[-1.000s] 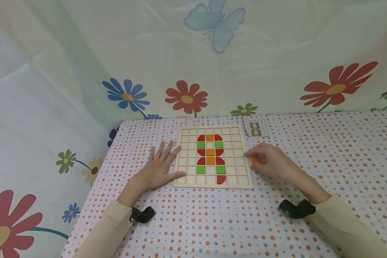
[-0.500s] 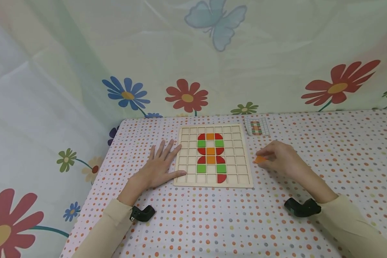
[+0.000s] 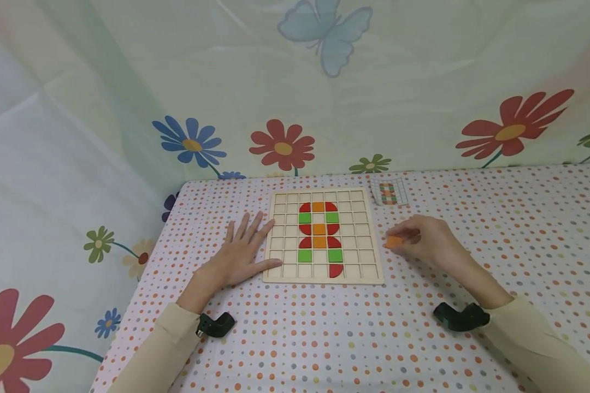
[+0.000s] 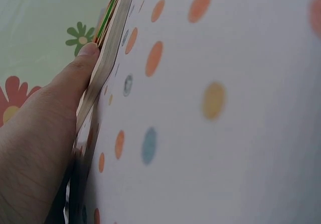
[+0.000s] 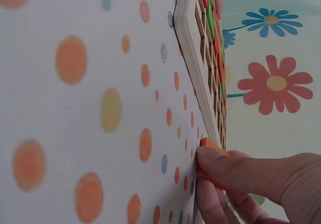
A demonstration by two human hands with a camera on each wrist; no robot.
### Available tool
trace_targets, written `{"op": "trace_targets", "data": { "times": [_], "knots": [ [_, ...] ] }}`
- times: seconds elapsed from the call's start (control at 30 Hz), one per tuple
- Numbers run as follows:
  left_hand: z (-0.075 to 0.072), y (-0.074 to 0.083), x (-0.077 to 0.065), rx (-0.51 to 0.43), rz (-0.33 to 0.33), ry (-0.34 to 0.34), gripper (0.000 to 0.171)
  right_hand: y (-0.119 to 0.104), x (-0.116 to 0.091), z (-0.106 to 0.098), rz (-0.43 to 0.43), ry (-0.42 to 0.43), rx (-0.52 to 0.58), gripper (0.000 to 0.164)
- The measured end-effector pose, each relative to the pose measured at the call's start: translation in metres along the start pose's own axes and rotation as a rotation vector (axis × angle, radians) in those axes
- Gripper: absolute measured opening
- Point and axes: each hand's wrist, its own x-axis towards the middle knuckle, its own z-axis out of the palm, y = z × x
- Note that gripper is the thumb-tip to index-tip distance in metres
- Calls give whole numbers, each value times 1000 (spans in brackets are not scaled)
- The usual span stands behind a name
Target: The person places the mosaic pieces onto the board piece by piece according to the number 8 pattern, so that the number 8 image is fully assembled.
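Note:
A square wooden grid board (image 3: 277,240) lies on the dotted cloth, with red rounded tiles (image 3: 336,271), green square tiles (image 3: 305,255) and orange square tiles (image 3: 319,242) set in its middle columns. My left hand (image 3: 236,256) is spread flat at the board's left edge, its thumb over the lower left corner cells; in the left wrist view the thumb (image 4: 80,66) touches the board's rim. Just right of the board, my right hand (image 3: 423,240) pinches an orange tile (image 3: 394,242) between thumb and fingers. The right wrist view shows this orange tile (image 5: 210,144) tilted, close to the cloth.
A small printed card (image 3: 389,192) with a matching coloured pattern on a grid lies beyond the board's right corner. The dotted tablecloth (image 3: 314,338) spreads around the board. A flower-printed backdrop (image 3: 413,125) hangs behind the table and on the left.
My right hand has drawn a little to the right, away from the board's edge, and the orange tile has turned in its fingers. My left hand has stayed in place.

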Motion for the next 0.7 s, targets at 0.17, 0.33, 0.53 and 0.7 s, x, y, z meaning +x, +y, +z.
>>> {"op": "trace_targets", "data": {
  "times": [0.17,0.33,0.53,0.7],
  "knots": [
    [0,-1,0,-4,0,-4,99,-3,-2,3,-54,44,30,30],
    [0,-1,0,-9,3,-6,99,-16,-6,6,-111,85,71,31],
    [0,-1,1,4,-6,-9,99,-53,-2,24,-175,16,133,29],
    [1,-1,1,7,-7,-9,99,-79,3,49,-239,-74,208,27]
  ]
}}
